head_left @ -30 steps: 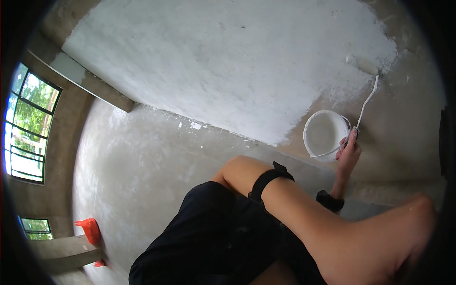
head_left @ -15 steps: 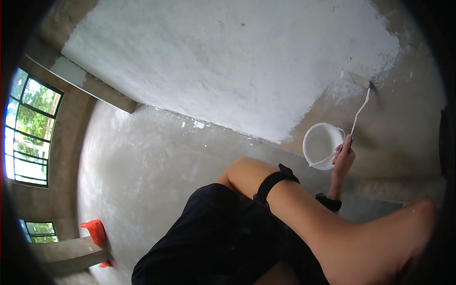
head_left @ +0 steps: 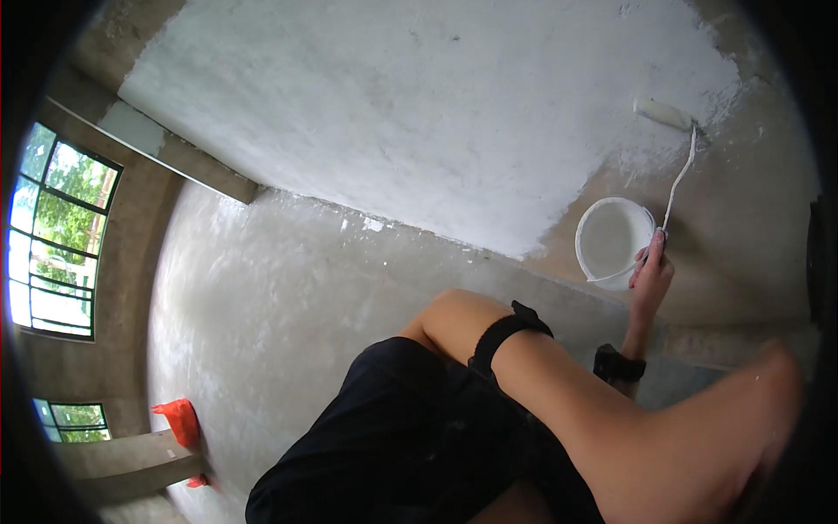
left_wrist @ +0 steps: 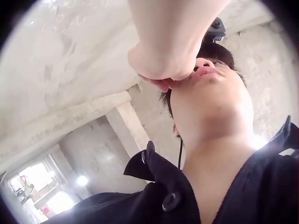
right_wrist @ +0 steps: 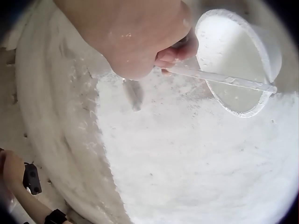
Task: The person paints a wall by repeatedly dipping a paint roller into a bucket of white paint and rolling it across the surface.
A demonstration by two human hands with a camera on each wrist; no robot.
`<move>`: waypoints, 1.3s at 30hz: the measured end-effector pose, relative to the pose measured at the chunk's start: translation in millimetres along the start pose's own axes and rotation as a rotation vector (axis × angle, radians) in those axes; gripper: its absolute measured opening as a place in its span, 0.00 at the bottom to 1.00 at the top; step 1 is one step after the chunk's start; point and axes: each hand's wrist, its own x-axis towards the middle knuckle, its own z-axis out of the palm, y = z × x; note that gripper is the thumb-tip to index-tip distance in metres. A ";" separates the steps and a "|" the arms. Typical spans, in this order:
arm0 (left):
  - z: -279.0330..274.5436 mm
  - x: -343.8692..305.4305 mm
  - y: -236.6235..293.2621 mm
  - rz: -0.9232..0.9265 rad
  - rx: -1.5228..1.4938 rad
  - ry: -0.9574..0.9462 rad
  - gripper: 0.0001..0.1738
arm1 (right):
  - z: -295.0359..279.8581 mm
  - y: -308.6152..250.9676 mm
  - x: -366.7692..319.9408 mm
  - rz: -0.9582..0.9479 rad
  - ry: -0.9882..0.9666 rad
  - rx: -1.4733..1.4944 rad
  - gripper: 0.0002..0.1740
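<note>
My right hand (head_left: 652,275) grips the handle of a paint roller (head_left: 663,113), whose white sleeve overlaps the painted wall near the edge of the coat. A white bucket (right_wrist: 275,51) hangs by its bail (right_wrist: 224,79) from the same hand, tilted, with pale liquid inside. Dried paint coats the roller's bent wire frame (head_left: 680,179). Raised to the face, my left hand (left_wrist: 161,58) has bent fingers touching near the nose and mouth, with the fingertips mostly hidden. Its forearm crosses the lower right of the head view.
Brown bare plaster borders the white coat on the wall (head_left: 436,113). White spatters mark the concrete floor (head_left: 279,288) along the wall's foot. Windows (head_left: 65,227) and an orange-red bag (head_left: 181,423) on a ledge are at the left.
The roller dipped down the wall, then rose again to about its earlier height. My right hand and the bucket moved with it, ending slightly farther right. The left arm stayed raised.
</note>
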 end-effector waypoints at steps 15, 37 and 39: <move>0.4 -3.2 11.8 0.001 -0.204 0.062 0.05 | -0.1 -3.5 -9.5 0.013 -0.036 0.001 0.32; -1.8 -6.0 20.6 -0.005 -0.109 -0.080 0.03 | -5.5 -1.3 -4.9 0.043 -0.013 0.011 0.32; -1.5 -5.0 21.2 -0.015 -0.114 -0.077 0.03 | -6.3 -2.6 -5.6 0.042 -0.007 0.021 0.33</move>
